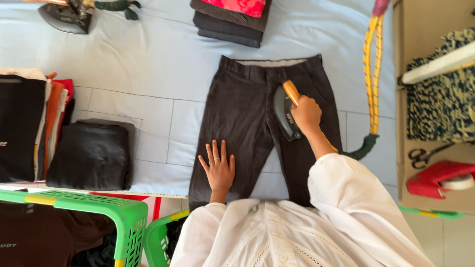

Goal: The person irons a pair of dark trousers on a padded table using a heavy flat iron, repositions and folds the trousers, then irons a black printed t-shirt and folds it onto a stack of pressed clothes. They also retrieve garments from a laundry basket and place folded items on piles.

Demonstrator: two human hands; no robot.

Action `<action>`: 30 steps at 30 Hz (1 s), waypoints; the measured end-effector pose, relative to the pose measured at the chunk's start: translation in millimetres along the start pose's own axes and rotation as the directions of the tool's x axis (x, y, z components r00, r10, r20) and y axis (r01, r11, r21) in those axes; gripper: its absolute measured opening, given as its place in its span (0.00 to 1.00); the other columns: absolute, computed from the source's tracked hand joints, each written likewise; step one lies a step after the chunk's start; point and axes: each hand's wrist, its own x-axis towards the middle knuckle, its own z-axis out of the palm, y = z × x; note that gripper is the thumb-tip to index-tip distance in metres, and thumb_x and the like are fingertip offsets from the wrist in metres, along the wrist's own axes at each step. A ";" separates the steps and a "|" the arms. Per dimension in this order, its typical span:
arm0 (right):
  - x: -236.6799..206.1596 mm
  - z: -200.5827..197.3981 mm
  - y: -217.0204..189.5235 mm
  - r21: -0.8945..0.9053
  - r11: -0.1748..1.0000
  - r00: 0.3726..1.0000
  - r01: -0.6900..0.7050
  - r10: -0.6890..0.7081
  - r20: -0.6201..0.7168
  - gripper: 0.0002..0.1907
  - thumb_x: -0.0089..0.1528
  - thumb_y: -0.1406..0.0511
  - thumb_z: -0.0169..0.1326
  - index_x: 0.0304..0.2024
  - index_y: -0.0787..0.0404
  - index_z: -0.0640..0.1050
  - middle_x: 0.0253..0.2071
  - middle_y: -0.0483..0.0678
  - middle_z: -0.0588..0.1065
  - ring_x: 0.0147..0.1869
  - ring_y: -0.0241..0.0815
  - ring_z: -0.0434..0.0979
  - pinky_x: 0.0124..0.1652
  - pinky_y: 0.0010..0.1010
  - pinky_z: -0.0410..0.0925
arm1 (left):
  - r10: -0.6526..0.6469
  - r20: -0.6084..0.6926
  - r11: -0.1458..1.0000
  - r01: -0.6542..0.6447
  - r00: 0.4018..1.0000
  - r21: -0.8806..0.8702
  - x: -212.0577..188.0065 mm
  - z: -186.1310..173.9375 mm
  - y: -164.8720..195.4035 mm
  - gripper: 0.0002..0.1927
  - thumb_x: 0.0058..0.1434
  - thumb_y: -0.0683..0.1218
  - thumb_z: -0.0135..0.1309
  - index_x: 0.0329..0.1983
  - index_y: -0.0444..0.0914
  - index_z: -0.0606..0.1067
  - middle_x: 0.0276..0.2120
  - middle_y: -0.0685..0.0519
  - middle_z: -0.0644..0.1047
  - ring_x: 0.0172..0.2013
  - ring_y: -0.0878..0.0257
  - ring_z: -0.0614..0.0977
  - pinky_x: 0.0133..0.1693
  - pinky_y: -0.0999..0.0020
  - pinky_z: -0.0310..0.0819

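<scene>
We note the left hand [218, 168] lying palm down with its fingers [215, 151] spread and flat on the left leg of the dark trousers [242, 118]; it grips nothing. The right hand [307, 114] has its fingers curled tight around the orange handle of the black iron [286, 112], whose soleplate rests on the trousers just below the waistband, at the top of the right leg.

The trousers lie flat and face up on the pale blue cloth [148, 54] that covers the table, waistband away from us, both legs running toward the near edge. A yellow and orange braided cord [372, 74] runs from the top right down the cloth and ends in a dark green sleeve near the right forearm. Both arms wear white sleeves [346, 198].

At the far edge we record 1 stack of folded dark garments [230, 24] with a red piece on top, and a 2nd iron [67, 17] at the top left. To the left stand folded clothes on edge [29, 123] and a folded black garment [91, 154]. Green plastic baskets [123, 217] sit below the near edge. On the right, a cardboard-coloured surface holds scissors [424, 156] and a red tape dispenser [438, 179].
</scene>
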 end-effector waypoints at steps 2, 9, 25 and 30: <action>-6.6 -2.1 6.1 0.009 0.999 0.999 0.031 -0.031 0.015 0.12 0.62 0.61 0.60 0.38 0.65 0.80 0.35 0.62 0.80 0.40 0.65 0.81 0.41 0.52 0.74 | 0.009 -0.021 1.000 -0.010 1.000 -0.018 -2.2 -0.7 0.5 0.31 0.72 0.59 0.40 0.77 0.48 0.58 0.76 0.49 0.55 0.76 0.50 0.50 0.70 0.36 0.35; -91.8 0.5 53.6 -0.046 0.997 0.993 0.056 -0.051 0.107 0.13 0.60 0.60 0.60 0.35 0.66 0.79 0.32 0.63 0.79 0.38 0.66 0.81 0.40 0.54 0.74 | -0.040 -0.055 0.990 0.032 0.998 -0.136 -2.8 -3.0 3.3 0.30 0.69 0.54 0.44 0.74 0.46 0.63 0.75 0.49 0.59 0.76 0.49 0.52 0.70 0.35 0.37; -177.3 -37.4 86.5 -0.259 0.940 0.970 -0.223 0.240 0.036 0.14 0.60 0.59 0.61 0.39 0.63 0.75 0.29 0.58 0.80 0.33 0.61 0.82 0.33 0.51 0.74 | 0.575 0.037 0.812 -0.563 0.818 -0.154 22.2 17.9 133.3 0.32 0.72 0.55 0.40 0.77 0.42 0.58 0.77 0.54 0.53 0.76 0.58 0.50 0.71 0.39 0.42; -115.1 -32.7 80.9 -0.244 0.947 0.978 -0.207 0.200 -0.055 0.14 0.62 0.59 0.61 0.40 0.63 0.75 0.29 0.59 0.79 0.32 0.61 0.82 0.32 0.50 0.74 | 0.588 0.037 0.800 -0.575 0.808 -0.173 21.4 19.7 122.8 0.32 0.71 0.54 0.39 0.78 0.43 0.56 0.77 0.54 0.52 0.76 0.57 0.51 0.71 0.40 0.42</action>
